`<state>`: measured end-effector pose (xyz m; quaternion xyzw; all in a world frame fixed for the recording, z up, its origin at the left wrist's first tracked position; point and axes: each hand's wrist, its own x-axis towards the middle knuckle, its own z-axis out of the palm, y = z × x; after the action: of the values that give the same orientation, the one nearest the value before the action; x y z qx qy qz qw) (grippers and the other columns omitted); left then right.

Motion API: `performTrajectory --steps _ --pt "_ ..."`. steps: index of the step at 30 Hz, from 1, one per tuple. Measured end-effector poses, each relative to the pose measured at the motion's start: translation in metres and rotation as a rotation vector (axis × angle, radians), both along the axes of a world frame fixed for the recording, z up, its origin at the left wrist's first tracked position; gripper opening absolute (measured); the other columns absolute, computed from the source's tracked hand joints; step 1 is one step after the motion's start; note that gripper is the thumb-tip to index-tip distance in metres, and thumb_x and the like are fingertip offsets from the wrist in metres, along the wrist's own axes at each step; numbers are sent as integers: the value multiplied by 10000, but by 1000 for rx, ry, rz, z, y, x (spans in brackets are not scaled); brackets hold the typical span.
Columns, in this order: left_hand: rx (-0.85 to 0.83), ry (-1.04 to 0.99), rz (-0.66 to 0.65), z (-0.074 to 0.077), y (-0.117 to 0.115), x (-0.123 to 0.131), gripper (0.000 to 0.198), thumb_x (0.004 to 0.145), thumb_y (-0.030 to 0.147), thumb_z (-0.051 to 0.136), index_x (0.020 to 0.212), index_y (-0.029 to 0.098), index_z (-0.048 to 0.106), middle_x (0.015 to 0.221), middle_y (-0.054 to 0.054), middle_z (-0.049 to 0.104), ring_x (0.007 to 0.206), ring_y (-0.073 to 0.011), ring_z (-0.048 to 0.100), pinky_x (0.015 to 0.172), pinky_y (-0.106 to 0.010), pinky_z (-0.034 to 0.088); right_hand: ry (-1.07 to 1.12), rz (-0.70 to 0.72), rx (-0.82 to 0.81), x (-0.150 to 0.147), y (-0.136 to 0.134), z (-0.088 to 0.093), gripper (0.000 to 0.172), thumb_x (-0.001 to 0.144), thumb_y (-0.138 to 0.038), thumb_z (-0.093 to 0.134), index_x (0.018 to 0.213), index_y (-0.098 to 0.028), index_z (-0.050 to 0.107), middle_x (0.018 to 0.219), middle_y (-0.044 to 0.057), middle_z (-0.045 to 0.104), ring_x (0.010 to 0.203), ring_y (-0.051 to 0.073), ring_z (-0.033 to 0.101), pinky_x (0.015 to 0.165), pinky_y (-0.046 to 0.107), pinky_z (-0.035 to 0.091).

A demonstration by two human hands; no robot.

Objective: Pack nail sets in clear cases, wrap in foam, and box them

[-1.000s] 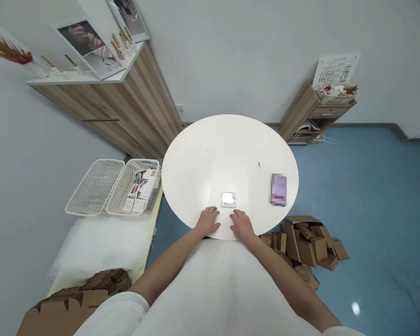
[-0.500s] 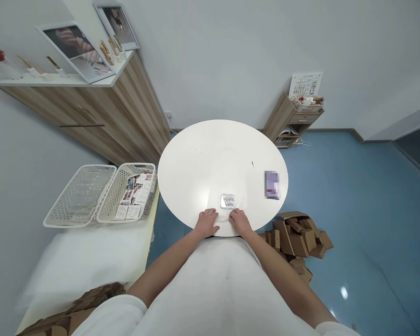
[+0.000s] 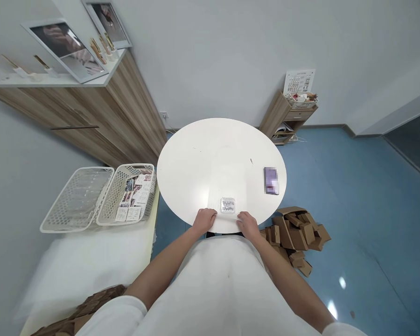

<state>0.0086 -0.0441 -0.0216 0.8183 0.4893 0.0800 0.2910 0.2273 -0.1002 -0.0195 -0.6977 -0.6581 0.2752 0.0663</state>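
A small clear box (image 3: 227, 205) lies flat on a thin, see-through sheet (image 3: 241, 200) atop a white oval bench (image 3: 185, 154), just beyond a worker's 2 bare hands and centered between them. Inside are what look like 2 rows of small pieces, too tiny to identify. The box is probably light, stiff and rather slippery, its thin walls liable to crack if squeezed; 2 opposite side edges would offer the safest hold. The sheet looks soft and limp, best taken by its near corners.

The left hand (image 3: 204, 221) and right hand (image 3: 248, 226) rest apart, 1 at each side of the sheet's near edge, fingers curled and mostly closed, neither touching the box. Whether the fingertips pinch the sheet or merely press it cannot be told at this size. Beyond the right hand, farther to its right, sits a purple packet (image 3: 271, 180), its face blurred.
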Motion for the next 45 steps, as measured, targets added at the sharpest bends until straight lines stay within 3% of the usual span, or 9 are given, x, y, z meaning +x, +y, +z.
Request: performTrajectory --steps 9,18,22,27,33,36,39,42,45 --pt "-172 -117 256 2 32 4 188 790 288 439 912 216 563 827 -8 636 741 -159 582 678 -266 431 -23 -88 -62 12 40 8 287 869 -288 302 738 -190 536 736 34 590 693 155 540 589 244 350" --pt "-226 46 288 -6 49 10 138 774 274 452 830 197 552 747 -17 609 704 -162 566 600 -251 410 -62 -115 -125 9 51 -3 243 855 -269 332 750 -192 537 801 43 553 660 139 518 540 239 332" --pt "-231 136 269 -8 47 14 155 778 261 444 882 201 540 761 -30 605 729 -187 568 615 -276 403 -76 -100 -125 6 51 -6 167 829 -241 389 859 -195 547 865 64 559 747 178 533 611 277 366" --pt "-19 206 195 -7 45 17 441 747 232 488 1180 195 409 1099 -97 536 979 -234 512 779 -342 394 -186 -12 151 -1 51 -7 421 754 -74 442 1154 -207 445 1171 106 504 1068 255 450 848 367 341" --pt "201 211 -147 -7 45 24 483 745 57 393 1192 236 425 1257 -76 458 1161 -215 404 912 -367 333 -195 265 197 -4 51 -5 420 722 50 324 981 -200 539 1320 69 422 1246 225 309 975 403 240" --pt "194 190 -278 -6 43 25 490 728 58 399 1187 228 435 1322 -67 404 1225 -200 342 956 -362 300 -177 283 152 -4 51 -3 369 741 12 338 973 -192 541 1342 71 402 1268 218 287 991 417 219" --pt "165 187 -324 0 41 26 493 724 196 481 1212 187 410 1371 -96 329 1265 -241 274 992 -390 243 -127 284 111 -6 50 2 254 789 -159 418 1022 -182 518 1358 96 376 1278 236 269 1000 437 205" --pt "112 183 -321 5 39 28 551 677 338 580 1183 190 417 1347 -110 353 1262 -273 262 1005 -417 201 -93 286 63 -7 48 4 353 746 -349 534 1049 -171 495 1364 127 358 1276 261 268 1006 452 191" --pt "49 172 -280 9 36 32 491 636 307 630 1086 213 458 1265 -98 430 1219 -265 323 1000 -411 197 -102 298 36 -10 44 4 421 680 -339 617 1047 -184 483 1362 125 357 1258 251 300 1010 448 188"
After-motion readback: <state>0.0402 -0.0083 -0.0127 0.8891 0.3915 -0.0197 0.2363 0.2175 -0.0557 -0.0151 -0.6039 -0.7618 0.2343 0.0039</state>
